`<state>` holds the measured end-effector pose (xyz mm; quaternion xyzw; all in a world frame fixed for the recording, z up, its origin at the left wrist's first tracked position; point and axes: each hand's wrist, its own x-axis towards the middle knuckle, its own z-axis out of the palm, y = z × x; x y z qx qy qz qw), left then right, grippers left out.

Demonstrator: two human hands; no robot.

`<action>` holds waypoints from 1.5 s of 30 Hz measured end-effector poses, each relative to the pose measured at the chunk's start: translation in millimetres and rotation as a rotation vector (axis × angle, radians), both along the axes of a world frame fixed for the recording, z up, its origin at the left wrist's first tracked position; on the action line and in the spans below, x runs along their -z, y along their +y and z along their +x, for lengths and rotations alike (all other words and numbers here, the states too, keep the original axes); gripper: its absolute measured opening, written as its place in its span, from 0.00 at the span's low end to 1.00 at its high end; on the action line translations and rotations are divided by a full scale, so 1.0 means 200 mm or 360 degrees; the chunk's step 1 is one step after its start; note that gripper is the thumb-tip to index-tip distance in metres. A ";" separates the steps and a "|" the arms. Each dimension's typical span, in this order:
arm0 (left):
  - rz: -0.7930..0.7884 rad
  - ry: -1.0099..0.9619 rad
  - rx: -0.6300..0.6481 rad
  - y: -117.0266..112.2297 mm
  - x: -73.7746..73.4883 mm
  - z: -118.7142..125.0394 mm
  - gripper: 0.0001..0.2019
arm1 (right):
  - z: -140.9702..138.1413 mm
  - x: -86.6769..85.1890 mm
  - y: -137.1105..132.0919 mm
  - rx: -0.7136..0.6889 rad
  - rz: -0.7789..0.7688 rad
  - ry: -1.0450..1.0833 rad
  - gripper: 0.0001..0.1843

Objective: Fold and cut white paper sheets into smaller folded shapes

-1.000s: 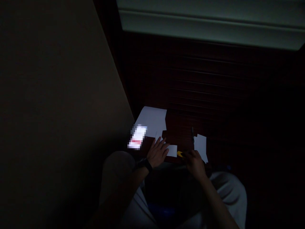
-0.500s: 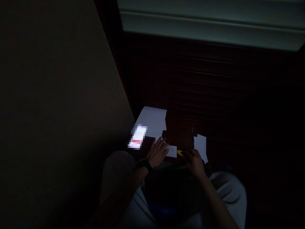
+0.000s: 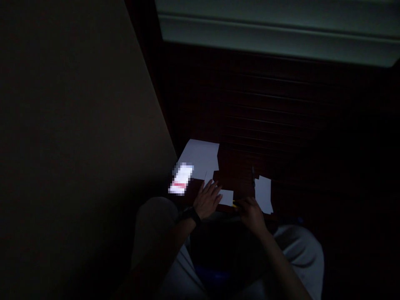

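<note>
The scene is very dark. My left hand [image 3: 206,201] lies flat with fingers spread on a dark board [image 3: 234,179] on the floor, touching a small white paper piece [image 3: 227,197]. My right hand [image 3: 250,213] is closed around a small yellow tool [image 3: 234,204], whose tip barely shows at the paper's right edge. A dark pen-like thing [image 3: 253,174] lies on the board above my right hand. A watch sits on my left wrist.
A lit phone screen [image 3: 181,179] lies left of the board. White sheets lie behind it [image 3: 200,155] and at the right [image 3: 263,194]. A wall rises on the left, a pale ledge [image 3: 275,37] across the top. My knees frame the bottom.
My right hand has slid slightly left and towards me, now covering most of the yellow tool. The left hand has barely moved.
</note>
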<state>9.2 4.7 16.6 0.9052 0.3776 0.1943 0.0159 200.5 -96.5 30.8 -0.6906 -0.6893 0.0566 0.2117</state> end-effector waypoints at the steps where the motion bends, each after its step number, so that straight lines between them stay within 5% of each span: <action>1: 0.0003 0.0004 0.0000 0.00 0.00 0.00 0.21 | -0.01 0.00 -0.01 0.0011 -0.0011 0.0002 0.17; 38: 0.0020 0.0027 0.0000 0.00 0.01 0.00 0.24 | -0.10 0.03 -0.13 0.0060 -0.0073 -0.0067 0.29; 45: 0.0021 0.0030 0.0003 0.01 0.01 0.00 0.24 | -0.08 0.03 -0.14 0.0030 -0.0037 -0.0012 0.24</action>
